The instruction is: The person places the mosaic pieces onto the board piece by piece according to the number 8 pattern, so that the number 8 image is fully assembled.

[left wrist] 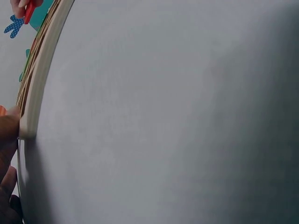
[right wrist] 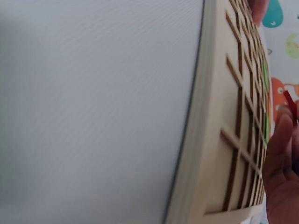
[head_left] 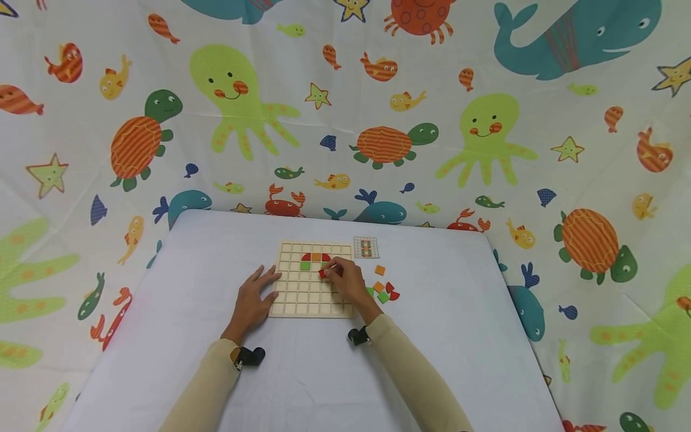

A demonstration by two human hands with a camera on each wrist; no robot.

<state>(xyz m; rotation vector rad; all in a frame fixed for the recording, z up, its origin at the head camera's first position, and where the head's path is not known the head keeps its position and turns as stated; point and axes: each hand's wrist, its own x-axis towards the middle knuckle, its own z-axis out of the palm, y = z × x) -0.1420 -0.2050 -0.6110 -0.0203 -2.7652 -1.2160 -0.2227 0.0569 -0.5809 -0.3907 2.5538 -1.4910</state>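
A light wooden grid board (head_left: 291, 294) lies on the white table. In its upper part an orange square (head_left: 316, 257) sits between two red rounded pieces, with a green square (head_left: 305, 266) below the left one. Another green piece is partly hidden by my right hand (head_left: 348, 281). Between thumb and fingertips that hand pinches a small red piece (head_left: 322, 273), held over the board; the right wrist view shows this red piece (right wrist: 289, 101) edge-on. My left hand (head_left: 254, 297) touches the board's left edge with spread fingers, and the left wrist view shows a fingertip at the board's side (left wrist: 35, 102).
Right of the board lie several loose pieces, among them an orange square (head_left: 380, 270), a green square (head_left: 383, 297) and red rounded pieces (head_left: 394, 295). A small pattern card (head_left: 366, 247) lies by the board's upper right corner. A sea-animal cloth (head_left: 324, 162) hangs behind the table.
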